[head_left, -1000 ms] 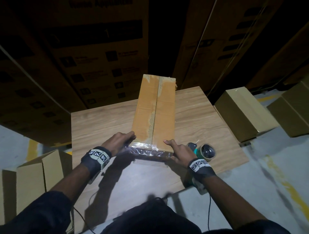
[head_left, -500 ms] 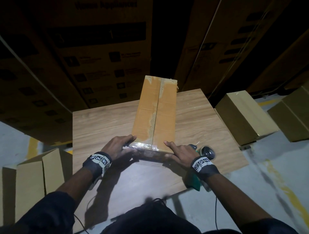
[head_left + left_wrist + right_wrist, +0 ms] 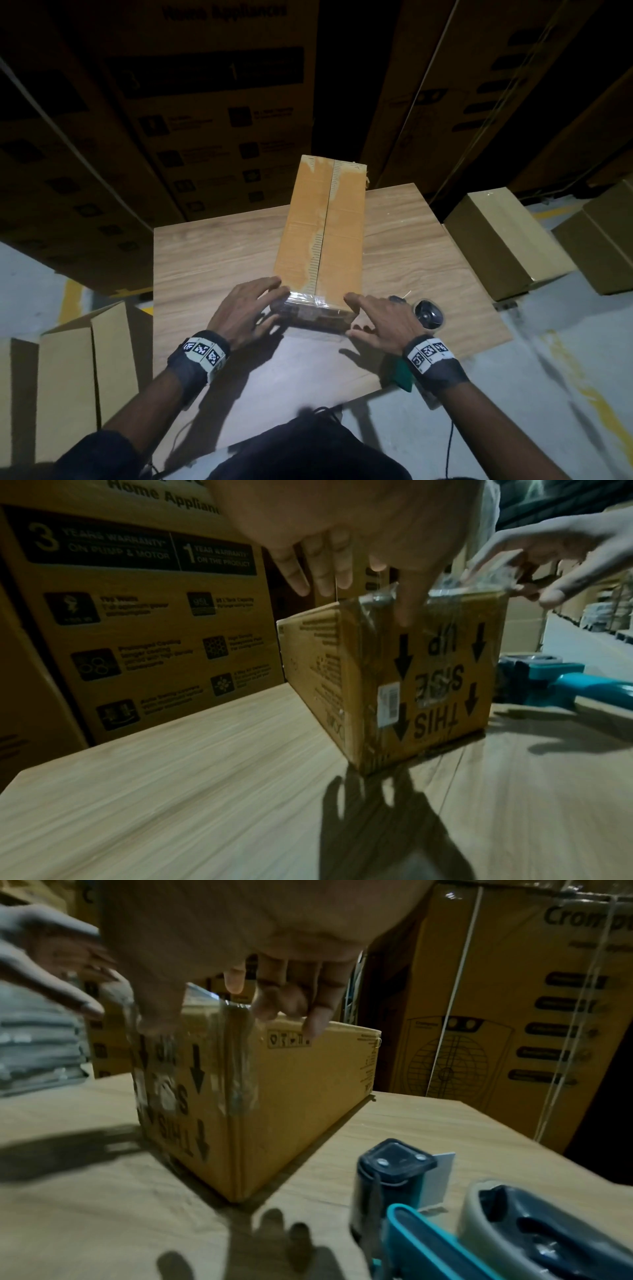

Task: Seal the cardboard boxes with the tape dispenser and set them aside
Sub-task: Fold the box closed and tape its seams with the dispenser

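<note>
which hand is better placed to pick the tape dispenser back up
Right. The tape dispenser lies on the table just beside the right hand, while the left hand is across the box.

Dim warehouse; wooden table (image 3: 212,260), grey floor (image 3: 561,394), stacked appliance cartons (image 3: 191,113).

Bare left hand (image 3: 245,313) and bare right hand (image 3: 382,322). Dark grey wristband (image 3: 191,368) on left wrist, carrying white block of three black-and-white square tag markers. Matching wristband (image 3: 436,365) with same marker block on right wrist. Forearms bare. Dark sleeves (image 3: 89,455) pushed up near elbows. Thin black cable (image 3: 449,445) hanging below right forearm. Dark garment across lap.
</note>
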Tool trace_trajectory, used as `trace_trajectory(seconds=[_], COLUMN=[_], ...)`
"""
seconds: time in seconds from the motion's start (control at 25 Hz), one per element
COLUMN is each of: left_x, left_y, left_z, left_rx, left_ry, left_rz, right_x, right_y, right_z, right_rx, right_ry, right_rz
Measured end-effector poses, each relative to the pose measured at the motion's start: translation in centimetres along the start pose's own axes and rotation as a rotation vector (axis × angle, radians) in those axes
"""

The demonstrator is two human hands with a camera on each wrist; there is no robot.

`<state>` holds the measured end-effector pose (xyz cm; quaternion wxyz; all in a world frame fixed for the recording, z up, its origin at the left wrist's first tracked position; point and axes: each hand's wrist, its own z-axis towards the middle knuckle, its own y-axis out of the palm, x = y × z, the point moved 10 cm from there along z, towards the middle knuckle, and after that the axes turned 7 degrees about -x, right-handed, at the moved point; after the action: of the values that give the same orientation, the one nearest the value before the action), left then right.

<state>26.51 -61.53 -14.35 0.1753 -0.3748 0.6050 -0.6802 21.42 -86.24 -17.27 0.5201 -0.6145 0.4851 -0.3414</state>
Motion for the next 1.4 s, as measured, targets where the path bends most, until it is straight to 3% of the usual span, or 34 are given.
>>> trace_trajectory(seconds=[0.08, 0.16, 0.4, 0.64, 0.76, 0.96, 1.2, 1.4], left_x=[1.9, 3.0, 3.9, 3.8, 4.2, 4.5, 2.3, 2.9], left_y=[0.0, 0.1, 1.3, 1.8, 2.3, 3.2, 3.0, 3.4], left_z=[0.7, 2.1, 6.3, 7.7, 8.1, 7.5, 8.1, 8.7], left_rx=[-0.033, -0.078, -0.235, -0.305, -0.352, -0.326, -0.242, -0.296], left_ry=[0.084, 0.086, 0.044, 0.051, 0.090, 0.110, -0.029, -0.031], left_rz=[-0.030, -0.077, -0.066, -0.114, -0.107, -0.167, -0.378, -0.341], right_x=[-0.9, -1.7, -4.1, -4.6, -4.8, -5.3, -5.9, -5.6], right_y=[-2.7, -4.4, -3.3, -3.8, -3.5, -3.1, -3.3, -2.4], right_z=[-0.4, 0.4, 5.5, 5.8, 6.5, 6.8, 6.9, 7.5], right_rx=[0.210, 0.320, 0.163, 0.135, 0.042, 0.024, 0.001, -0.014], right_ry=[0.008, 0.046, 0.053, 0.017, -0.025, -0.063, -0.088, -0.024], right_rz=[0.080, 0.161, 0.334, 0.237, 0.246, 0.180, 0.176, 0.263])
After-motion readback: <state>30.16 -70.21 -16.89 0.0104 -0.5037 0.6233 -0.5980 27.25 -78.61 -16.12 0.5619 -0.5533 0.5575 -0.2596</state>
